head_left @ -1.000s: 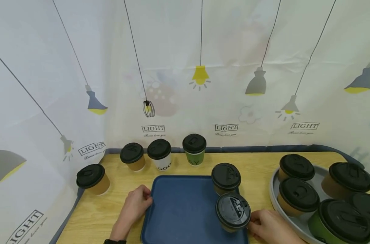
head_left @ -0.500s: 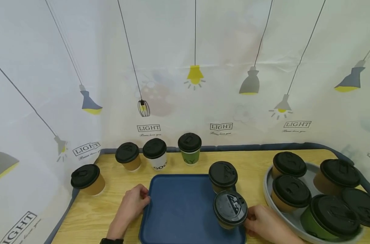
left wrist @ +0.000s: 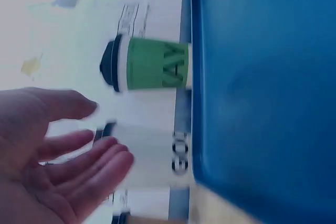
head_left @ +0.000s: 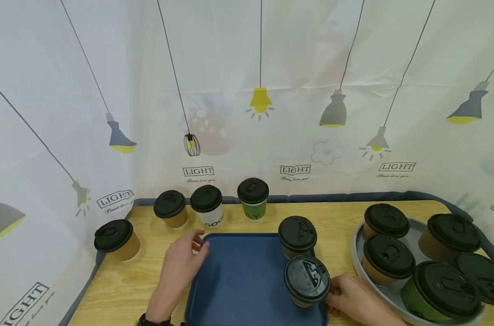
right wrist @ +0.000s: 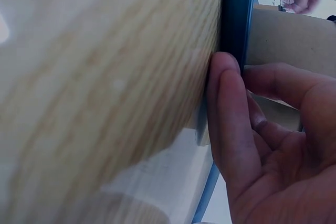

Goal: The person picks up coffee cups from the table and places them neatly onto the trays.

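Plain navy tray [head_left: 247,290], rimmed, round-cornered, lower centre of frame. Right hand [head_left: 348,296] pinches it; left hand [head_left: 180,259] loosely half-curled, holding nothing.

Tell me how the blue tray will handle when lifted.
Probably stiff: the blue tray has straight sides and a raised rim. Likely heavier on the right, where two lidded cups stand upright; these might tip if it tilts.

Tray [head_left: 251,285] softly shadowed; left wrist view hazy.
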Available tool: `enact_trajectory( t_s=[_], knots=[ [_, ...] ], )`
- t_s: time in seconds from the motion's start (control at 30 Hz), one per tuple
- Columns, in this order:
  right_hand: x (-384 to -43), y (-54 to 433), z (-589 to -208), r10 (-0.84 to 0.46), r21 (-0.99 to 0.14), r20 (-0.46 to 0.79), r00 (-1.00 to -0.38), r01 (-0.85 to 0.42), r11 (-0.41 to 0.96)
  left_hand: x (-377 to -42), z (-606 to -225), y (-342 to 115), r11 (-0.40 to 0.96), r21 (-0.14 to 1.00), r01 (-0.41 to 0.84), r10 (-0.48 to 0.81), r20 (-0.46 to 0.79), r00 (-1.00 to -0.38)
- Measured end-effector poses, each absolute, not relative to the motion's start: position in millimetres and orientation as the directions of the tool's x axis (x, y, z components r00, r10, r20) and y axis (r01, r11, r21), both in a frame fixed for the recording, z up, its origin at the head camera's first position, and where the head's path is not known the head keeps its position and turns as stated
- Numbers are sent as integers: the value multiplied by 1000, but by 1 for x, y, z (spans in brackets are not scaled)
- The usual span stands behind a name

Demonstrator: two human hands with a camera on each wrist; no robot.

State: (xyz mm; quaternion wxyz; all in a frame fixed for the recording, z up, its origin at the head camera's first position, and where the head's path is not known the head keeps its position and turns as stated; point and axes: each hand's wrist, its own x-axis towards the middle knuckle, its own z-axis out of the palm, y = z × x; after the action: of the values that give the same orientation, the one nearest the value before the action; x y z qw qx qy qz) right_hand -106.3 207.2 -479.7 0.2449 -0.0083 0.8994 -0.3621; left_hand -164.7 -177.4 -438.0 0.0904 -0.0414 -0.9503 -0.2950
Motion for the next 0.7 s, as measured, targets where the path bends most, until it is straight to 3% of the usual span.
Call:
enact_trajectory(
  t_s=[0.2, 0.33, 0.7],
  knots=[
    [-106, 208, -480, -213, -675, -424, -880, 151, 722, -184, -437, -148, 623, 719, 309, 90, 327, -941],
    [-106, 210, -481, -246, -700, -413, -877, 133, 701, -202, -440, -129, 515, 788, 338, 102, 335, -937],
    [-107, 213, -482, -263, -718, -419, -869, 140, 682, -237, -452, -82, 533, 803, 266, 62, 276, -959]
  ],
)
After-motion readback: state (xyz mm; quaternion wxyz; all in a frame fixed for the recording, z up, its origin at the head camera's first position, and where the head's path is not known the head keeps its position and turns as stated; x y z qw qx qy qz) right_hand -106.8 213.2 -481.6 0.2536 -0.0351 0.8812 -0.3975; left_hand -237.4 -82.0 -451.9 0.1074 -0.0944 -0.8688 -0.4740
